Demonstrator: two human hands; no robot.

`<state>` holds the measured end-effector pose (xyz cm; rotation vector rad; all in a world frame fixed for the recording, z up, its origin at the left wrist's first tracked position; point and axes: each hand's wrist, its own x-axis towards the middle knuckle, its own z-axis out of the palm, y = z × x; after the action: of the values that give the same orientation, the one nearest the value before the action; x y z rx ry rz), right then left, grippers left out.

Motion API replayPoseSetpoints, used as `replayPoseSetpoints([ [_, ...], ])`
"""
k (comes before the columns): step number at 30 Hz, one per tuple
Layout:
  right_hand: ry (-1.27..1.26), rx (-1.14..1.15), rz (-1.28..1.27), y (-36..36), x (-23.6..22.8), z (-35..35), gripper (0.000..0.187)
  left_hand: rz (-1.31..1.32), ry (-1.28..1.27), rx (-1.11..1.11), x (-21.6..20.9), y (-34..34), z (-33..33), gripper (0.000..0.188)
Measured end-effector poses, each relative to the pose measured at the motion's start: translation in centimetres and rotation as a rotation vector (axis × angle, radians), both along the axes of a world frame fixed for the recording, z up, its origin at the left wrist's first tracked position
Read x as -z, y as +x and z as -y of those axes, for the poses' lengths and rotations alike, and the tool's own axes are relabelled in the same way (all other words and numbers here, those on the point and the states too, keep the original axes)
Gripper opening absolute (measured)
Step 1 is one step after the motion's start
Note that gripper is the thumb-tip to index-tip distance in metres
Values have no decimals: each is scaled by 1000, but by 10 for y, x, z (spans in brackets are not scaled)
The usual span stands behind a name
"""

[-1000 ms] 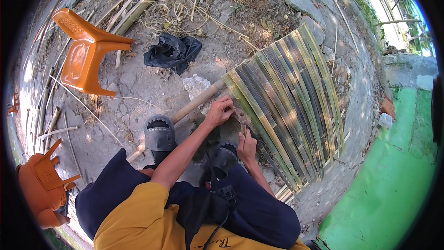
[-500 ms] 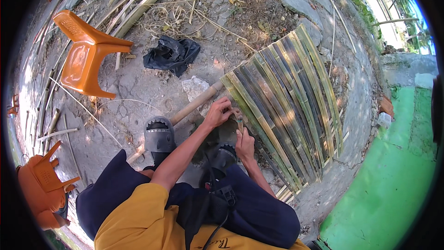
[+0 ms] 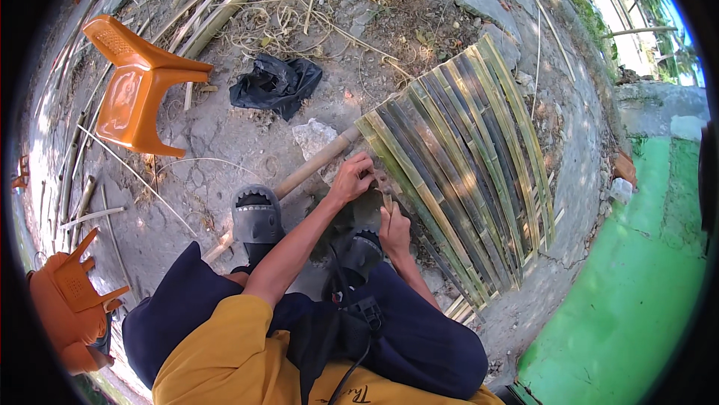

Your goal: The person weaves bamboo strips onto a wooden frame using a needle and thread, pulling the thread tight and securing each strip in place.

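Observation:
My right hand [image 3: 395, 230] is closed round the wooden handle of a small hammer [image 3: 387, 200]. The hammer's head lies close to the fingertips of my left hand [image 3: 352, 179]. That left hand is closed in a pinch at the near left edge of a panel of split bamboo slats [image 3: 458, 173]; whatever is between its fingers is too small to make out. Green, tan and dark slats lie side by side in the panel. From under its upper left corner, a round wooden pole [image 3: 318, 161] runs down toward my foot.
An orange plastic chair [image 3: 133, 94] stands at left, near a black plastic bag [image 3: 275, 84] and a pale stone [image 3: 313, 137]. Bamboo poles [image 3: 232, 9] lie far left. A person in orange [image 3: 64, 307] is at lower left. Green-painted ground [image 3: 614, 277] borders the right.
The hammer head has shifted slightly up and left, nearer the left fingertips. Both hands stay in nearly the same place; the view has moved a little.

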<state>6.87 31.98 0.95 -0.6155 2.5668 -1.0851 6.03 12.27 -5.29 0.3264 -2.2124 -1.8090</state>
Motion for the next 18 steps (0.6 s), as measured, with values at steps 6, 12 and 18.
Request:
replayPoseSetpoints([
  [6, -124, -6, -50, 4, -10, -7, 27, -15, -20, -16, 1, 0, -4, 18],
  [12, -5, -3, 65, 2, -2, -7, 32, -19, -72, 17, 2, 1, -4, 17],
  [18, 89, 4, 122, -2, 5, 0, 30, 15, -22, -1, 8, 0, 1, 17],
])
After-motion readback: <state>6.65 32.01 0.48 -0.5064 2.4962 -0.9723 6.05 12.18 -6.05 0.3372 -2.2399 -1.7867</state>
